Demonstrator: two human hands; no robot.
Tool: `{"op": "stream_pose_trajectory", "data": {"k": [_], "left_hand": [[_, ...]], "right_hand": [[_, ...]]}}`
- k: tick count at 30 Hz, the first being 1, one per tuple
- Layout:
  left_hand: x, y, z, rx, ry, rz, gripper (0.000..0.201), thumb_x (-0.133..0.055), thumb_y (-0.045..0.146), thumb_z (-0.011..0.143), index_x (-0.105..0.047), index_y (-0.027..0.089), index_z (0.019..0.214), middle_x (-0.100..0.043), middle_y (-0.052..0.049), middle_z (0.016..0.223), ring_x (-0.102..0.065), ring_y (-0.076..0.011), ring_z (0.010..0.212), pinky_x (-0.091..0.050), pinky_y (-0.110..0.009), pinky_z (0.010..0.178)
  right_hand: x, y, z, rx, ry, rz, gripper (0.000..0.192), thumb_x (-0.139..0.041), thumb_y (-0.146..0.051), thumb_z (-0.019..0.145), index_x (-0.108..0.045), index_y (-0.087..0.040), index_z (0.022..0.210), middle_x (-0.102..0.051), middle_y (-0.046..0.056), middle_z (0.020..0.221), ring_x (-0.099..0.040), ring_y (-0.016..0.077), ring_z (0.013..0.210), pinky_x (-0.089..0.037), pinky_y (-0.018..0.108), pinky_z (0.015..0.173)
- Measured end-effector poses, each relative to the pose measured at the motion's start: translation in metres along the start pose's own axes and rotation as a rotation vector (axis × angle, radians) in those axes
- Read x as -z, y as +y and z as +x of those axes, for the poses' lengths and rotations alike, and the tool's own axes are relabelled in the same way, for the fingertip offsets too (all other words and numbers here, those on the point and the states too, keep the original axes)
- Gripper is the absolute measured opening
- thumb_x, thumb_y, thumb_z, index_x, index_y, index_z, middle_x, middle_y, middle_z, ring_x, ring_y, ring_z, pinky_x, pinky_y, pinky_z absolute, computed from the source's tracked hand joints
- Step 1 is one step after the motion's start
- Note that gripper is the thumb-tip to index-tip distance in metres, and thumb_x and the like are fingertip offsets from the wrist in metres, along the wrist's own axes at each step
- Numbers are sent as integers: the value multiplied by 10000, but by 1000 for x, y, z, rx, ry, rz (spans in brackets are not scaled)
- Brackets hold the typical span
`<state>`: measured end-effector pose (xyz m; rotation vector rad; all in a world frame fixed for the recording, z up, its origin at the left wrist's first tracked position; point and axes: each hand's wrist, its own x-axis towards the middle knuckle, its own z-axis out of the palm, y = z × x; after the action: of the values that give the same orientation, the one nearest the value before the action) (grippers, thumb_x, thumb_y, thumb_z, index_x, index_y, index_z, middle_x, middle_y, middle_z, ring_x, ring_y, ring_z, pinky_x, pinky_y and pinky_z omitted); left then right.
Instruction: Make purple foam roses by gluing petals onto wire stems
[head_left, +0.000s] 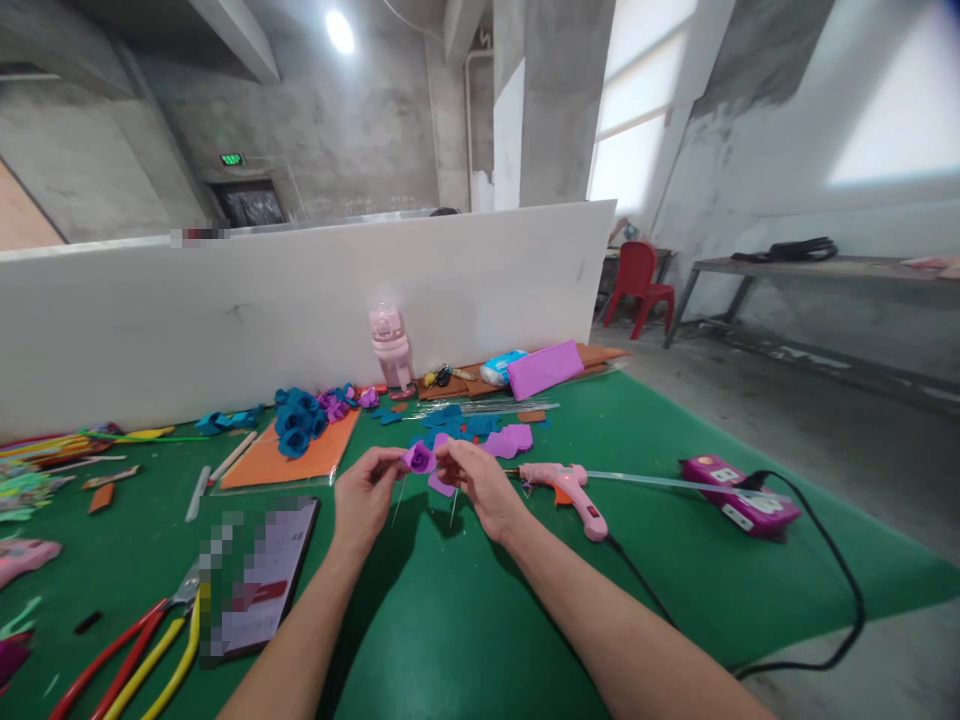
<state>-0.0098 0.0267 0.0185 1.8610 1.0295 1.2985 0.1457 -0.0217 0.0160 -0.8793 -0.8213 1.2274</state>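
No real containers in view except a pink bottle upright by the white divider, lid on, contents not visible. Purple flower is held above the green surface, centre of view, between both hands; bloom faces roughly toward the camera and up. A thin wire stem hangs from it, long axis near vertical, tilted slightly down-left; a 2nd thin wire hangs below the right hand. Left hand: grip pinched together on the flower's left side, thumb and forefinger clamped on it. Right hand: grip pinched on the flower's right side, also touching a loose purple petal piece just beneath. Pink glue gun lies on the surface just right of the right hand, nozzle pointing left. Pile of blue flowers sits on an orange sheet behind the left hand. Phone and red-and-yellow pliers lie near left.
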Motion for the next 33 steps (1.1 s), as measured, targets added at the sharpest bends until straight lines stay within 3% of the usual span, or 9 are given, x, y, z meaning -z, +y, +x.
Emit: {"op": "stream_pose_trajectory", "data": {"k": [3,7,11,19,27,33], "left_hand": [[1,3,1,47,-105,-45,125,-562,260,756,-618,167,817,-672,-3,659,-630,-144,632,-491,-250,649],[1,10,1,113,-299,-100,133,-568,279,757,-614,160,793,-641,10,578,-603,-133,555,-474,-242,602],[0,13,-1,161,-378,-106,156,-577,302,753,-616,157,792,-646,-1,582,-584,-131,534,-465,-244,578],[2,12,0,149,-413,-58,155,-567,306,752,-615,162,781,-637,4,554,-581,-129,532,-452,-232,564],[1,11,0,130,-433,-30,151,-542,288,753,-619,166,798,-637,11,571,-592,-132,543,-462,-241,579],[1,12,-1,129,-429,-28,154,-547,308,742,-623,179,780,-638,16,573,-601,-136,539,-471,-247,578]], "right_hand": [[1,-7,-1,83,27,-72,290,-605,-474,718,-654,-201,802,-632,17,819,-550,126,736,-414,258,728],[1,-18,-5,117,-34,-165,315,-567,-491,745,-678,-225,871,-644,14,821,-556,149,800,-414,259,740],[2,-20,-6,156,-64,-202,365,-529,-517,767,-695,-214,884,-661,23,824,-567,166,815,-422,273,737],[3,-18,-5,201,43,-333,314,-629,-464,697,-726,-175,772,-650,9,675,-558,153,668,-418,250,592],[5,-10,-2,328,54,-407,226,-654,-401,688,-728,-195,741,-696,41,749,-607,177,709,-459,287,664],[5,-11,-3,347,65,-470,245,-598,-404,738,-719,-198,686,-670,20,666,-575,168,662,-434,279,631]]}}
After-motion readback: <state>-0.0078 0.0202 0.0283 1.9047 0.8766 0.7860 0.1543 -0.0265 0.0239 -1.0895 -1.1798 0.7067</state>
